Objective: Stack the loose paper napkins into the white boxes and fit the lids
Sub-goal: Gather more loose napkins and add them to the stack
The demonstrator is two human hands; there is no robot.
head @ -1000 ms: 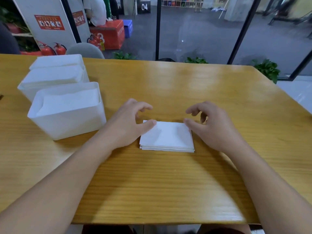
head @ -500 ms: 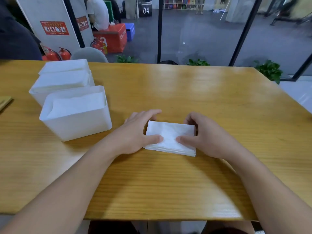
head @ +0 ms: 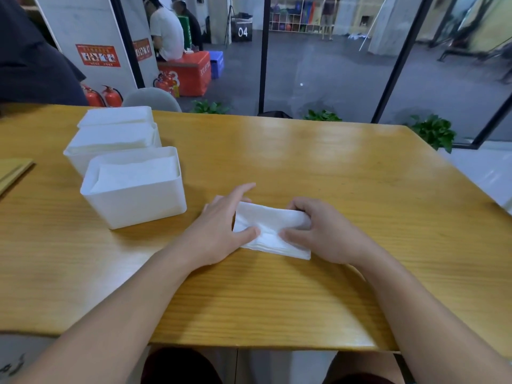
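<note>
— Where is the napkin stack [head: 273, 231]?
— On the wooden table [head: 346, 167], right of the nearest white box [head: 135, 200], long axis running left to right.
— And the hands?
— Left hand [head: 219, 231] and right hand [head: 324, 231] pinch its opposite ends, thumbs on top.

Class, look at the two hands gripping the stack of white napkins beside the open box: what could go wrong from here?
1. The stack of white paper napkins is already buckling between the left hand and right hand; sheets may crease or fan apart when lifted.
2. The nearest open white plastic box already looks nearly full, so the stack may not fit, or a lid may not seat.
</note>
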